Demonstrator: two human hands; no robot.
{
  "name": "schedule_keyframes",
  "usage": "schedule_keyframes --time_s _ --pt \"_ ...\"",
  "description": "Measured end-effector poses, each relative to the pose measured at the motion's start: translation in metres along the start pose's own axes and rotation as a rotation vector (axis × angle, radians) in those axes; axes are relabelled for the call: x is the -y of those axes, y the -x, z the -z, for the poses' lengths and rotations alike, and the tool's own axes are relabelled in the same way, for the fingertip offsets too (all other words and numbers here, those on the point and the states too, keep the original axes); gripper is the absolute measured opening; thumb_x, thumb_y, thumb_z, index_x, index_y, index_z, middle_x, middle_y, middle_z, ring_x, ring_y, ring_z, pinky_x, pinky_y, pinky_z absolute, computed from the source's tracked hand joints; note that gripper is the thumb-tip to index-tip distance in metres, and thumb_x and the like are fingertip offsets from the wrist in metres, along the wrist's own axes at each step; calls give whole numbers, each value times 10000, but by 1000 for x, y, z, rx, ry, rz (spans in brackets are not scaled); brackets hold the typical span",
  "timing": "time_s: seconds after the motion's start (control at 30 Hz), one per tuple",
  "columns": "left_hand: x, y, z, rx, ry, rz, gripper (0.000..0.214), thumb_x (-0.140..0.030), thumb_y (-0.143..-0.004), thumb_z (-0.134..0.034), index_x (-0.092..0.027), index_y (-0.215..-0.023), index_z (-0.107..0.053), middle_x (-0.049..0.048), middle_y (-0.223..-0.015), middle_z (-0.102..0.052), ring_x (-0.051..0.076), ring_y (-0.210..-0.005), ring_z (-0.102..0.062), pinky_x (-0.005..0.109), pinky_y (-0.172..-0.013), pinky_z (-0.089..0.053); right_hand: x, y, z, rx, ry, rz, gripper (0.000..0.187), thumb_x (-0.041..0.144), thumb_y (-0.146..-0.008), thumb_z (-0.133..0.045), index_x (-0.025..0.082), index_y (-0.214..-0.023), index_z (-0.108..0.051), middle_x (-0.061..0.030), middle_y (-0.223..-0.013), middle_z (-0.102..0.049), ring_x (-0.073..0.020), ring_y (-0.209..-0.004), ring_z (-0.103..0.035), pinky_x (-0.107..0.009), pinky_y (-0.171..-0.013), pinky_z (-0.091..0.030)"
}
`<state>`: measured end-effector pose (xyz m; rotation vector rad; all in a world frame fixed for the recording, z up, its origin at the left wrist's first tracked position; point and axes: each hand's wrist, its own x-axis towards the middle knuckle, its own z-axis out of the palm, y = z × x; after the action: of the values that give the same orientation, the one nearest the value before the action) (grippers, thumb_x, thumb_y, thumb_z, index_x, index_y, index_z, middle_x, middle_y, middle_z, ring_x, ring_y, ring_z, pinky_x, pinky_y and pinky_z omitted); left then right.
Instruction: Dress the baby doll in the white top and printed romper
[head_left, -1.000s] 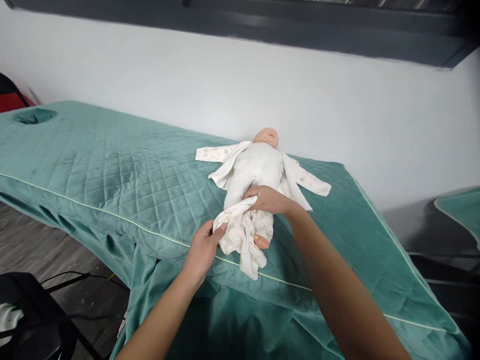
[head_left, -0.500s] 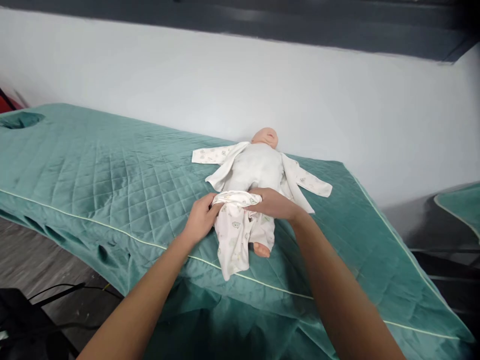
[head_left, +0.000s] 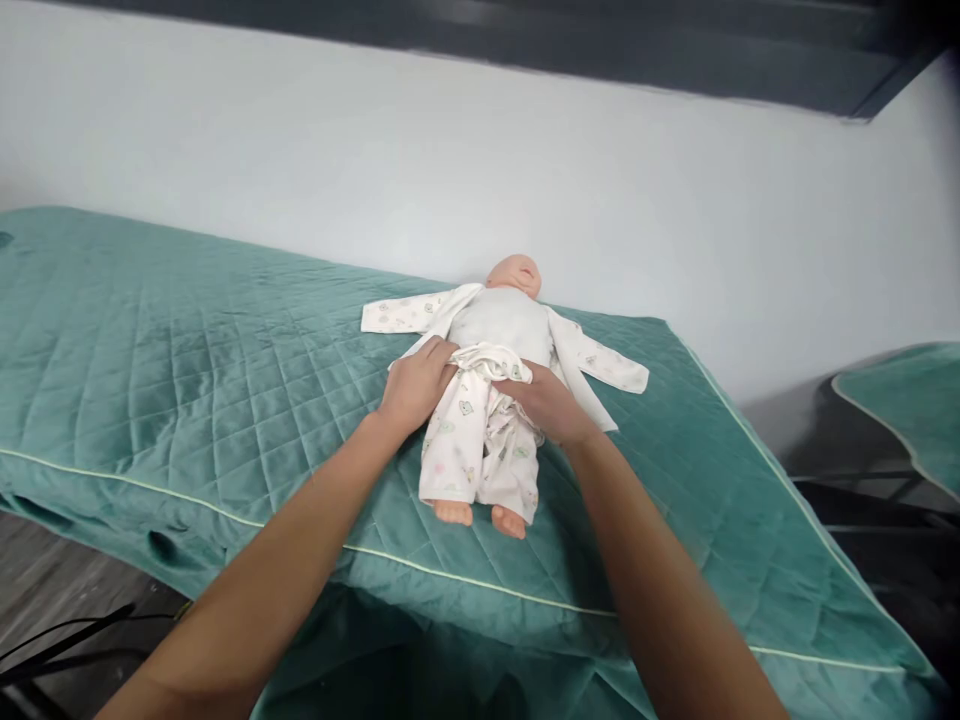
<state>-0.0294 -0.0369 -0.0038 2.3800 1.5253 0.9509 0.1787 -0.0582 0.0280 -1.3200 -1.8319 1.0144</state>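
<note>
The doll with pinkish plastic head and pale cloth body (head_left: 501, 320) lies on its back on the green quilted bed cover (head_left: 270, 390), head at the far side against the white wall (head_left: 322, 150), feet toward the near edge. The white cotton trousers with small printed figures (head_left: 454, 440) cover both legs, feet protruding from the cuffs; the waistband is bunched at the hips. Left hand (head_left: 418, 385): fingers curled, gripping the waistband's left side. Right hand (head_left: 551, 400): gripping its right side, fingers partly hidden by cloth. A white printed long-sleeved jacket (head_left: 613, 367) lies spread open beneath the torso, sleeves extended left and right.
</note>
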Motion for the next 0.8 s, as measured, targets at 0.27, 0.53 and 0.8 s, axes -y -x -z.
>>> schedule_keyframes --time_s 0.27,0.53,0.8 --pt "6 9 -11 -81 477 110 162 -307 -887 -572 -177 -932 -657 17 -894 -655 167 -828 -568 275 -766 -425 -3 13 11 -70 -139 45 340 459 -763 -766 215 -974 -660 -16 -918 -691 -185 -847 -616 -302 -752 -487" --pt "18 7 -18 -189 966 476 386 -485 -901 -547 -163 -700 -615 -6 -702 -596 136 -703 -523 249 -655 -421 -16 7 9 -301 -266 43 173 391 -841 -702 220 -817 -697 -18 -766 -706 -151 -693 -589 -288 -641 -435" --pt "18 6 -10 125 903 283 209 -156 -670 -692 -170 -878 -676 -21 -837 -635 117 -770 -548 215 -699 -410 -21 30 15 -194 -109 136 195 375 -814 -756 222 -923 -702 -21 -887 -671 -162 -787 -545 -299 -689 -404"
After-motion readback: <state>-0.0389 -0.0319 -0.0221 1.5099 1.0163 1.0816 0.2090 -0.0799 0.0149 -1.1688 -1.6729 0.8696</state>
